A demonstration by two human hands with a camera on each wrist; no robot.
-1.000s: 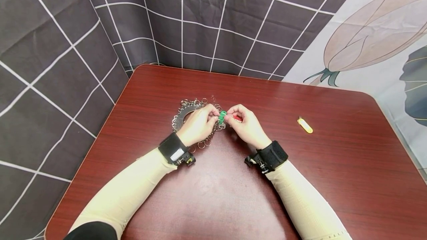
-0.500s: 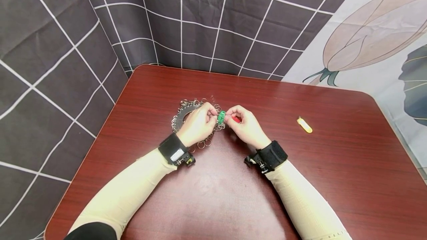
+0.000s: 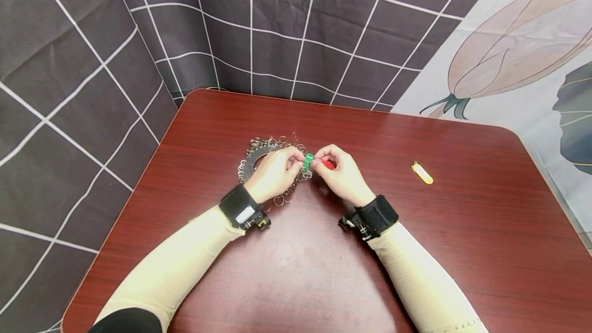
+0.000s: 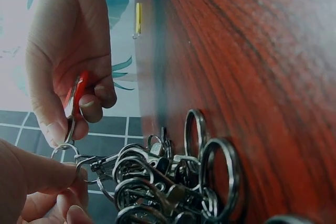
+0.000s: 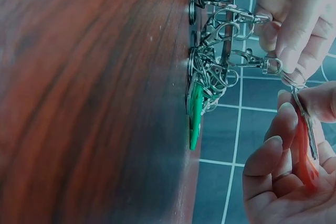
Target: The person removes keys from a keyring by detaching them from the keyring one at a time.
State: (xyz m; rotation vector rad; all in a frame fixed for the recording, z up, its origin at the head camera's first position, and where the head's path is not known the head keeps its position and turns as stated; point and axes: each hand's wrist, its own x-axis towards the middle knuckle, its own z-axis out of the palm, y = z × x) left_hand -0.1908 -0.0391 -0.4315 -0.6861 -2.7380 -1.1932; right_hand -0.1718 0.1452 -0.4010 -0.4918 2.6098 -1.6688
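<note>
The right hand (image 3: 339,171) pinches the red tag (image 5: 303,153) just above the worktop (image 3: 416,251) while the left hand (image 3: 275,171) pinches a clip (image 5: 257,60) of the key-ring bunch (image 3: 259,150); keep both steady, ring aligned to clip.

1. Left forearm: close-fitting cream sleeve (image 3: 176,266), with dark cloth showing at the upper arm.
2. Left wrist: broad black strap (image 3: 238,204) bearing a white label, with a small black fitting showing a yellow spot beside it.
3. Right forearm: ribbed cream sleeve (image 3: 423,281).
4. Right wrist: black strap (image 3: 376,215) with a black camera mount and metal buckle at its inner edge.
5. Both hands bare, ungloved.
</note>
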